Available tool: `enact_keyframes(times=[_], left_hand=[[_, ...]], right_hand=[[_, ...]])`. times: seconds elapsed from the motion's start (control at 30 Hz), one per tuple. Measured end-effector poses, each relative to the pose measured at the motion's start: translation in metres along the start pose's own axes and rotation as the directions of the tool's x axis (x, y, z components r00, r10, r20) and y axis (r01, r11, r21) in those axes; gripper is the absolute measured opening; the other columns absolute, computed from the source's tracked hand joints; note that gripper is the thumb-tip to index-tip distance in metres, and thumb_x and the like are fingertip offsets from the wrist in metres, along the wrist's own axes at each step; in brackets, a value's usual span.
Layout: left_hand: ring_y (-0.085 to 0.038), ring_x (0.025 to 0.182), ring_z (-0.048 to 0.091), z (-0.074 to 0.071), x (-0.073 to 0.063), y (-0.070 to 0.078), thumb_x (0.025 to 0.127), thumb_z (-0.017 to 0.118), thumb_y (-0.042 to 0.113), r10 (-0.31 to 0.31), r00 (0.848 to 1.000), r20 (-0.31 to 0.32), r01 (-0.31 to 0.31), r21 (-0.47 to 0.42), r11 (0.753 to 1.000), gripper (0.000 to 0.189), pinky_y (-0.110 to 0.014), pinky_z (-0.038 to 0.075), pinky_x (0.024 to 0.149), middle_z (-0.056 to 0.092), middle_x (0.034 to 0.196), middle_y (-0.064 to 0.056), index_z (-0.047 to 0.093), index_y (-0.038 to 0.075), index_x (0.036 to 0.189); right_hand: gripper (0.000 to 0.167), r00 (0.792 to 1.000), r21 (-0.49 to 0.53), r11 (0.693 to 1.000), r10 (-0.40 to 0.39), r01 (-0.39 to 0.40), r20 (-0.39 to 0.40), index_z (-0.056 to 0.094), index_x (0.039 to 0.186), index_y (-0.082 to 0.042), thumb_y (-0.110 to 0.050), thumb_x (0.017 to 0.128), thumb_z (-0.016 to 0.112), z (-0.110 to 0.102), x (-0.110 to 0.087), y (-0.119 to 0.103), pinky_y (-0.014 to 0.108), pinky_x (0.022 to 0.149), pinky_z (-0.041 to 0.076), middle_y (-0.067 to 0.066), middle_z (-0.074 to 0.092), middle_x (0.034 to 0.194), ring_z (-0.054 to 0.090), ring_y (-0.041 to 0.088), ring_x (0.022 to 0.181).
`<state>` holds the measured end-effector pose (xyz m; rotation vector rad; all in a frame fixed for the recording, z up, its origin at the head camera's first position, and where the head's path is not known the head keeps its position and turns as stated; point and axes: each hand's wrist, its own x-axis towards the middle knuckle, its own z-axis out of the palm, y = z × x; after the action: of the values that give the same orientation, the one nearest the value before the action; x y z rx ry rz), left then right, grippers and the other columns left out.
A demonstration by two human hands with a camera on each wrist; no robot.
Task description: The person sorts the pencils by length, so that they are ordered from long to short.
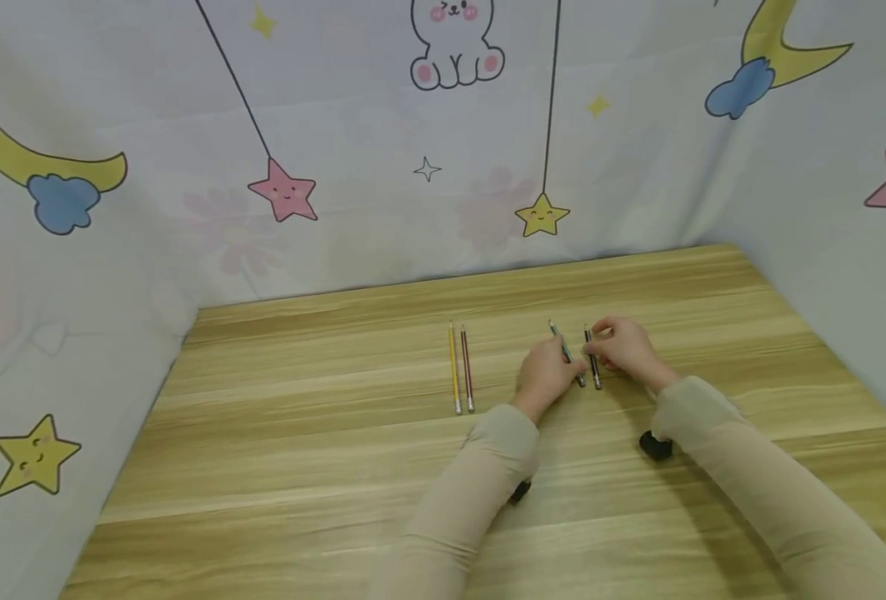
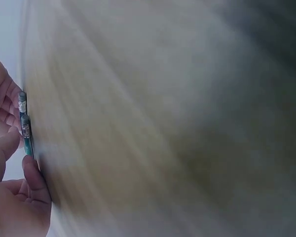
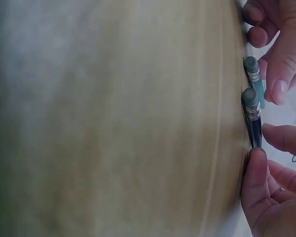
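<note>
On the wooden table, my left hand (image 1: 546, 373) pinches a teal pencil (image 1: 555, 327) between thumb and fingers, its eraser end pointing toward me. Close to its right, my right hand (image 1: 626, 348) holds a dark pencil (image 1: 597, 383) by thumb and index finger. Both pencils lie low along the tabletop, slightly slanted, side by side. The right wrist view shows the teal pencil's grey eraser (image 3: 251, 64) just beyond the dark pencil's eraser (image 3: 249, 97). Part of the teal pencil is hidden under my left hand.
Left of my hands, a yellow pencil (image 1: 454, 367) and a dark red pencil (image 1: 467, 367) lie nearly parallel on the table (image 1: 277, 467). A white cloth (image 1: 367, 125) printed with stars and moons hangs behind and at the sides. Black wrist devices (image 1: 656, 446) sit under my sleeves.
</note>
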<state>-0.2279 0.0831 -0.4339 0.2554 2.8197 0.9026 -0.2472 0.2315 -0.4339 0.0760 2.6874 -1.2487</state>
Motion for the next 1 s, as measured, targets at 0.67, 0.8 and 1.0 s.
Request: enact_keyframes(times=[0.67, 0.8, 1.0], left_hand=[[-0.011, 0.068, 0.051, 0.0009, 0.0088, -0.0005, 0.076, 0.066, 0.036, -0.058, 0.998, 0.007, 0.058, -0.007, 0.998, 0.054, -0.023, 0.043, 0.060, 0.063, 0.091, 0.002, 0.050, 0.016, 0.124], [-0.010, 0.063, 0.049, -0.0001, 0.0089, -0.0011, 0.076, 0.067, 0.034, -0.062, 0.998, 0.006, 0.062, -0.039, 0.997, 0.053, -0.022, 0.041, 0.056, 0.060, 0.080, 0.003, 0.050, 0.015, 0.123], [-0.009, 0.059, 0.047, -0.0024, 0.0074, -0.0008, 0.076, 0.068, 0.030, -0.067, 0.998, -0.001, 0.067, -0.065, 0.996, 0.048, -0.021, 0.037, 0.053, 0.056, 0.072, 0.004, 0.053, 0.013, 0.118]], right_hand=[[0.038, 1.000, -0.149, 0.989, -0.015, 0.014, -0.002, 0.051, 0.108, 0.010, -0.011, 0.078, 0.062, -0.0009, 0.0052, -0.0042, 0.023, 0.047, 0.045, 0.015, 0.063, 0.076, 0.052, 0.008, 0.048], [0.039, 1.000, -0.151, 0.988, -0.002, 0.002, 0.003, 0.051, 0.109, 0.010, -0.012, 0.079, 0.061, -0.0016, 0.0045, -0.0054, 0.023, 0.048, 0.045, 0.018, 0.064, 0.081, 0.053, 0.008, 0.050], [0.039, 1.000, -0.144, 0.990, 0.010, -0.009, 0.006, 0.051, 0.110, 0.010, -0.012, 0.079, 0.061, -0.0013, 0.0047, -0.0058, 0.023, 0.048, 0.045, 0.018, 0.064, 0.080, 0.053, 0.008, 0.050]])
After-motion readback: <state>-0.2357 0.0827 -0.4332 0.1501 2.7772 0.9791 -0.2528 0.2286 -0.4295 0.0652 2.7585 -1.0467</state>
